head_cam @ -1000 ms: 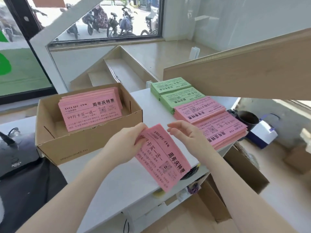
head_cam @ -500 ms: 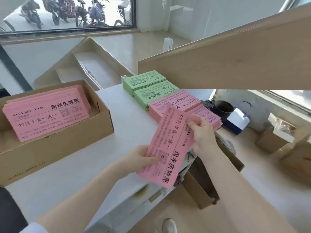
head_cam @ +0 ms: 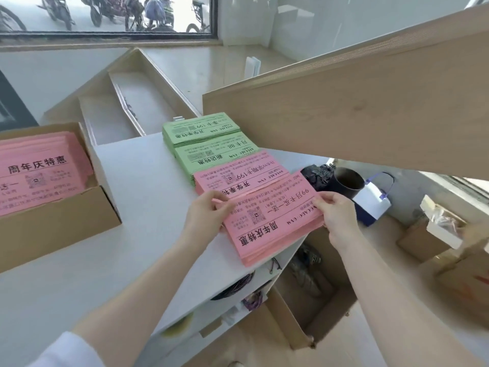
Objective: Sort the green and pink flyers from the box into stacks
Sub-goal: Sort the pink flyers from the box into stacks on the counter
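Both hands hold the top pink flyer (head_cam: 270, 215) on the nearest pink stack at the counter (head_cam: 143, 197) edge: left hand (head_cam: 205, 214) pinches its left end, right hand (head_cam: 337, 213) its right end; more pink flyers fill the box (head_cam: 60, 226)

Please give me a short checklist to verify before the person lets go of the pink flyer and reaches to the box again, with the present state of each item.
1. Top flyer lies on the near pink stack, same colour: ok.
2. Flyer edges line up with that stack: not ok, its far end sits skewed over the next pink stack.
3. Left hand and right hand each pinch an end of it: ok.
4. Stack fully on the table: not ok, its near corner overhangs the edge.
5. Green stacks undisturbed: ok.
6. Box has pink flyers left: ok; any green beneath, cannot tell.
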### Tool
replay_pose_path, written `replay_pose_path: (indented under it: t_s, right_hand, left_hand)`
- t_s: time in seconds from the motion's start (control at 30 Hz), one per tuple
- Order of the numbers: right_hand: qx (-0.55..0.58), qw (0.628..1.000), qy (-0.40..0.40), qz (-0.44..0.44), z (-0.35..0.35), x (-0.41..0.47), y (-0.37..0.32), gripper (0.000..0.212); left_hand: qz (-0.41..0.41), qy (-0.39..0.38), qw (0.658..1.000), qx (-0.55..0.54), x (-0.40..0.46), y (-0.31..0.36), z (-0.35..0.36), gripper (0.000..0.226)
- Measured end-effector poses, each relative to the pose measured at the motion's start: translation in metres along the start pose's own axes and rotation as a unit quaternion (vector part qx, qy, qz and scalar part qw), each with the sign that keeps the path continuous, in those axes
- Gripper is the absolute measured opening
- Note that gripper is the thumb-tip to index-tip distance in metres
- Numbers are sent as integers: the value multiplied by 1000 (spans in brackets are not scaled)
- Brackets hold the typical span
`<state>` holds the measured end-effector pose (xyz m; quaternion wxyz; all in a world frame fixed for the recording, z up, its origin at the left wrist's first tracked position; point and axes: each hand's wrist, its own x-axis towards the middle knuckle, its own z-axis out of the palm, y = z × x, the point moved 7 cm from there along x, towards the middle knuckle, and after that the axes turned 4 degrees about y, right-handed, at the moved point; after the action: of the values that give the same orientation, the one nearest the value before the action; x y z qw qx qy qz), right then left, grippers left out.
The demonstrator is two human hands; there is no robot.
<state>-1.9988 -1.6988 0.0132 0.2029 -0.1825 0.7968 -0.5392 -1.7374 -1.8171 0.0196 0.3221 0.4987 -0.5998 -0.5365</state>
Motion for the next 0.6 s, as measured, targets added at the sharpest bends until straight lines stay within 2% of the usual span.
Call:
replay_pose_path:
  t_s: [0.2,0.27,0.33,0.47,0.6]
  right_hand:
    - [-185,977,-22,-108,5,16,-3,15]
    - [-233,960,-37,-149,7,19,-5,21]
    - [-235,957,-63,-157,9,22,-2,28]
    - [-198,963,-144,-113,23,26,3,30]
    - [-181,965,-167,-88,30,31,2,27]
  left_hand:
    - [60,74,986,135,-3,-7,4,10]
    - [58,126,983,120,-12,-11,-4,16]
    - [17,145,988,40,-25,-23,-7,22]
    - [-98,31,986,-131,-49,-43,22,42]
    - [-119,-35,972,-197,-48,-51,48,51]
